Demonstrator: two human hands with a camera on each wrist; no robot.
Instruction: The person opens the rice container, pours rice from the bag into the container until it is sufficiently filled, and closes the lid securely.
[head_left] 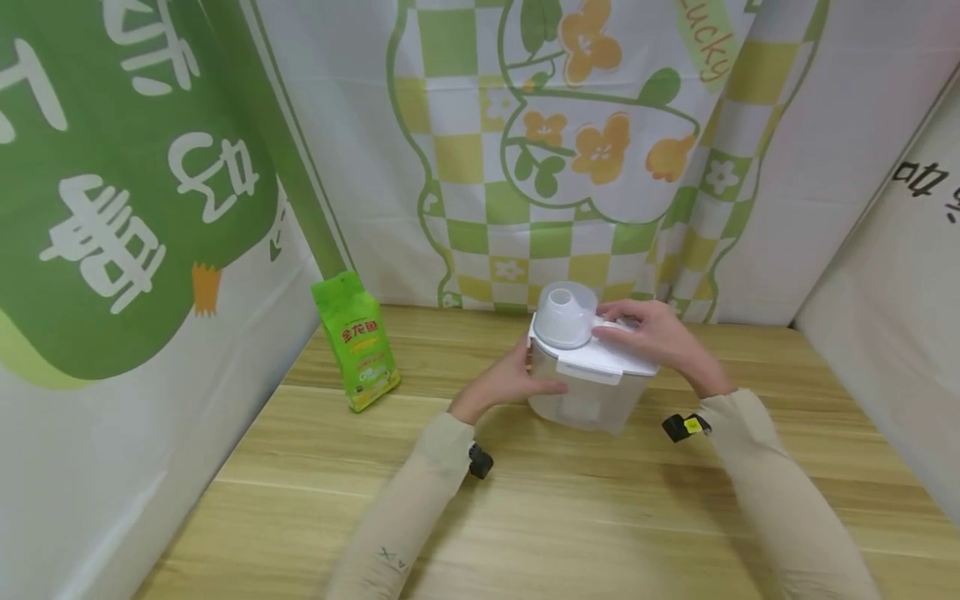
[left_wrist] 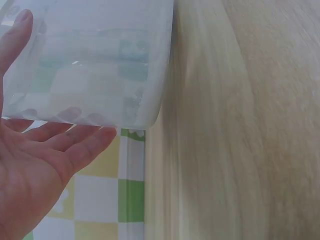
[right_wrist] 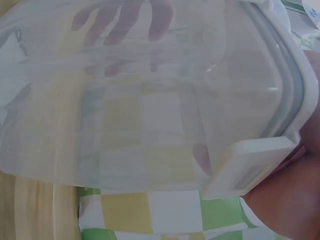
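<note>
A translucent storage container [head_left: 585,404] with a white lid [head_left: 600,357] stands upright on the table. On the lid sits a clear measuring cup [head_left: 564,315], upside down. My left hand [head_left: 513,377] grips the container's left side, thumb across the front; in the left wrist view its fingers [left_wrist: 82,142] lie along the far wall. My right hand [head_left: 652,333] holds the lid at its right rear, thumb on top beside the cup's short handle. The right wrist view has a white latch [right_wrist: 250,165] with that hand right against it, a fingertip showing through the wall.
A green food bag [head_left: 360,346] stands at the left of the wooden table [head_left: 562,517]. Behind the table hangs a checked, flowered curtain [head_left: 483,200]; printed cloth also hangs on both sides. Each sleeve has a small black camera at the wrist.
</note>
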